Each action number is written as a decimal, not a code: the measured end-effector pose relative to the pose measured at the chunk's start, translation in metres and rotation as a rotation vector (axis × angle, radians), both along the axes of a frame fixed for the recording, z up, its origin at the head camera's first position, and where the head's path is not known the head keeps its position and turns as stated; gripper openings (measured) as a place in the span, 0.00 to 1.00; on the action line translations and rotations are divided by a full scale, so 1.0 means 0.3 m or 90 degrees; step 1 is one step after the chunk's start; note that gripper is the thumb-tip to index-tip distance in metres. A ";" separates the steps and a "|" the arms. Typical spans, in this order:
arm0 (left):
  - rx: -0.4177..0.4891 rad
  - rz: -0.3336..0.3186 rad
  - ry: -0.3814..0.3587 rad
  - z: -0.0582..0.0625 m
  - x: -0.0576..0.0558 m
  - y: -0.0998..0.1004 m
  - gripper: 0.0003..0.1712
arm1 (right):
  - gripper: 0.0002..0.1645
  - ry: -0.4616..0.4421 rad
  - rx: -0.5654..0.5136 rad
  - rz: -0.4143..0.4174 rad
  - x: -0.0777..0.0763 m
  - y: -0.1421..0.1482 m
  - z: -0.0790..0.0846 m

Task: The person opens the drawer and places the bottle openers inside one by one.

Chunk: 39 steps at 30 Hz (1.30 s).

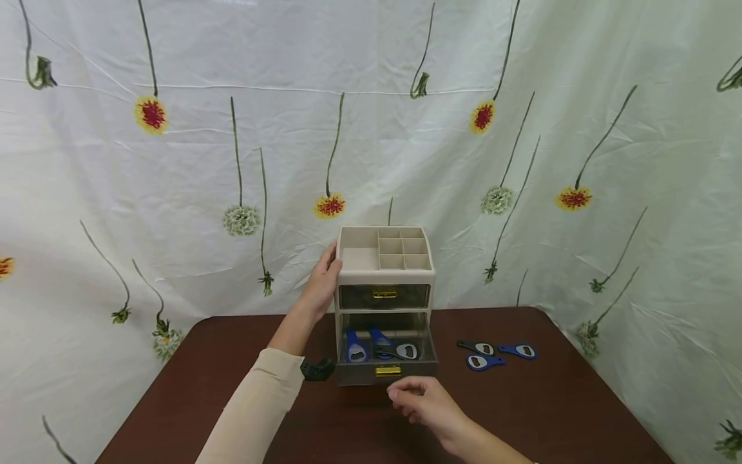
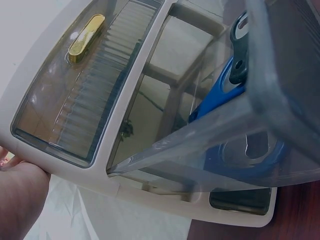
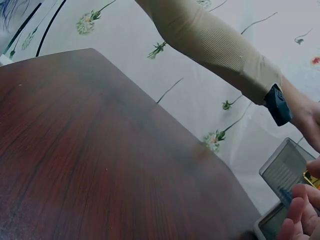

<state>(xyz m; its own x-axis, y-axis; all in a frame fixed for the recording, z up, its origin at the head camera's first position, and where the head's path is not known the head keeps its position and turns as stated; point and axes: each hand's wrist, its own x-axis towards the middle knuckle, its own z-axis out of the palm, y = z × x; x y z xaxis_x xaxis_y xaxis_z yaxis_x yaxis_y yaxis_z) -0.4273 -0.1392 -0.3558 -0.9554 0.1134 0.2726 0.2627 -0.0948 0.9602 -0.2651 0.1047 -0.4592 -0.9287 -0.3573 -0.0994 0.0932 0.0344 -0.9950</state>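
A cream desktop organizer (image 1: 385, 276) stands at the back of the table. Its clear grey drawer (image 1: 353, 373) is pulled out below a closed one, with blue bottle openers (image 1: 356, 351) and a black bottle opener (image 1: 408, 351) inside. My left hand (image 1: 321, 283) rests against the organizer's left side, near the top; in the left wrist view, part of that hand (image 2: 22, 192) touches the cream wall. My right hand (image 1: 429, 407) is just in front of the drawer's gold handle (image 1: 387, 371). Its fingers are loosely bent, with nothing seen between them.
Right of the organizer, a black bottle opener (image 1: 476, 348) and two blue bottle openers (image 1: 518, 350) lie on the dark brown table (image 1: 556, 399). A flowered white curtain (image 1: 371, 148) hangs behind. Divided compartments (image 1: 402, 246) top the organizer. A dark wristband (image 1: 317, 369) circles my left wrist.
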 end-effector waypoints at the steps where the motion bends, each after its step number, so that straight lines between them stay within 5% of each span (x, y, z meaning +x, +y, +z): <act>1: 0.002 -0.001 0.001 0.000 0.000 0.000 0.35 | 0.12 -0.015 -0.011 -0.007 -0.001 -0.005 -0.003; 7: 0.012 -0.006 0.010 0.002 0.000 0.000 0.34 | 0.14 -0.095 -0.117 -0.060 -0.006 -0.041 -0.016; 14: 0.004 -0.008 0.008 0.001 -0.004 0.004 0.34 | 0.11 -0.099 -0.206 -0.112 -0.005 -0.083 -0.023; 39: 0.001 -0.004 -0.002 0.003 -0.015 0.003 0.34 | 0.13 -0.099 -0.245 -0.142 -0.059 -0.115 0.010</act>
